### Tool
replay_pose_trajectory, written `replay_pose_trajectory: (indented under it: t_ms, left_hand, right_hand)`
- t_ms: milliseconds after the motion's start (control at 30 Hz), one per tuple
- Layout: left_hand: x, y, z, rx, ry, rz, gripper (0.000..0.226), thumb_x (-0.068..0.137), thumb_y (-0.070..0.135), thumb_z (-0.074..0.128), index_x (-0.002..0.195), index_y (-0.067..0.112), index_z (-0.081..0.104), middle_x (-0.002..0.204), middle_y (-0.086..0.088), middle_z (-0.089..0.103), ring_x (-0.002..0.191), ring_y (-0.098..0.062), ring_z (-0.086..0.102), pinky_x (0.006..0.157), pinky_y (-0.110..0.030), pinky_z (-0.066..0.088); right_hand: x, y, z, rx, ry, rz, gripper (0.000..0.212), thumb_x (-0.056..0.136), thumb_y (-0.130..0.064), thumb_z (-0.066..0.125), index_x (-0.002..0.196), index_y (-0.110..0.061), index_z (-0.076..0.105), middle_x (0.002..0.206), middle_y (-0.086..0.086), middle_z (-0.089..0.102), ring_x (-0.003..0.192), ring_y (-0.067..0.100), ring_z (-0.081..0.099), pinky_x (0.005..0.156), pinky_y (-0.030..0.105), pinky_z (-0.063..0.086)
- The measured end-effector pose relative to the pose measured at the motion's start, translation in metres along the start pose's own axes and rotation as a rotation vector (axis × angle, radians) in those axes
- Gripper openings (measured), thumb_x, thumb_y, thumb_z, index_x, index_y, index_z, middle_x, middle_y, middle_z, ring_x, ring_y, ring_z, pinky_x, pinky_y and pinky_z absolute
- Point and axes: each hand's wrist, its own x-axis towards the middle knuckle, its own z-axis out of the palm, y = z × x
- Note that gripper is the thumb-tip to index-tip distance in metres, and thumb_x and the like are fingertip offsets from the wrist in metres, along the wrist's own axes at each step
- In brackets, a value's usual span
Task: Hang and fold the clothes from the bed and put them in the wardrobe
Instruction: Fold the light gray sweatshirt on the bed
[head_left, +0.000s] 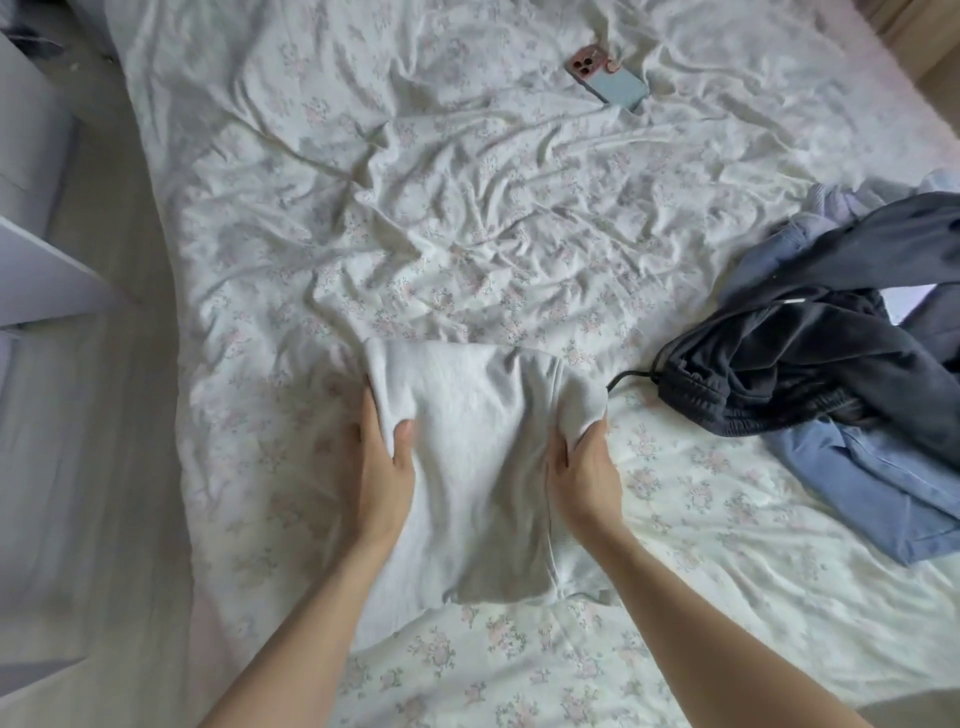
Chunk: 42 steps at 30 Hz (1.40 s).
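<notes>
The left hand (382, 457) has its thumb on top of the white garment (467, 467) and its fingers tucked out of sight under the left edge, pinching the cloth. The right hand (584, 467) does the same on the other side, thumb over and fingers curled into a bunched fold near the far right corner. Both grips sit on the far half of the garment, so its folded far edge lies just beyond the fingers and the rest trails back between the forearms toward the person.

The garment lies flat on the bed (467, 218), already narrowed into a rough rectangle — by my reading it is partway through folding, with at least one more fold to make before it is a neat packet.

Plenty looks left. A pile (841, 374) of dark and blue clothes sits well apart to the right, unfolded, a dark drawstring (628, 376) from it reaching nearly to the white garment's corner. No hanger or wardrobe interior shows, so nothing can be judged stowed. A phone (610, 78) lies far up the bed — not part of the job
</notes>
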Motion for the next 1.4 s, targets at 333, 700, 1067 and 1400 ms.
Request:
replay_pose_trajectory:
  t_ms: [333,700,1067,1400]
  left_hand:
    - [-0.056,0.096,-0.044,0.332,0.35,0.06,0.057,0.096,0.03,0.046,0.147,0.019,0.025,0.112,-0.015,0.047,0.091,-0.033,0.055,0.066,-0.043,0.046]
    - [-0.171,0.135,-0.211,0.043,0.847,0.039,0.058,0.097,0.029,0.042,0.147,0.036,0.014,0.113,-0.012,0.045,0.103,-0.031,0.051,0.08,-0.029,0.031]
    - [-0.269,0.148,-0.48,0.282,1.136,0.171,0.054,0.099,0.036,0.036,0.146,0.041,0.01,0.101,0.001,0.037,0.072,-0.024,0.051,0.063,-0.034,0.045]
    - [-0.293,0.133,-0.692,0.385,1.127,0.323,0.064,0.097,0.037,0.039,0.146,0.044,-0.002,0.108,-0.001,0.037,0.088,-0.022,0.049,0.071,-0.031,0.038]
  right_hand:
    - [-0.042,-0.074,-0.072,-0.016,0.184,-0.333,0.045,0.097,-0.037,0.035,0.131,-0.007,0.028,0.107,0.014,0.055,0.077,0.034,0.057,0.056,0.032,0.032]
    - [-0.193,-0.206,-0.153,0.093,0.139,-0.973,0.052,0.096,-0.032,0.042,0.142,-0.02,0.024,0.115,0.013,0.06,0.09,0.037,0.06,0.068,0.04,0.047]
    - [-0.387,-0.366,-0.126,0.412,0.103,-1.213,0.046,0.097,-0.032,0.042,0.137,-0.013,0.03,0.111,0.017,0.062,0.094,0.04,0.059,0.071,0.037,0.037]
    - [-0.523,-0.515,-0.073,0.698,0.182,-1.251,0.042,0.097,-0.034,0.04,0.135,-0.019,0.03,0.113,0.011,0.062,0.089,0.035,0.06,0.073,0.038,0.04]
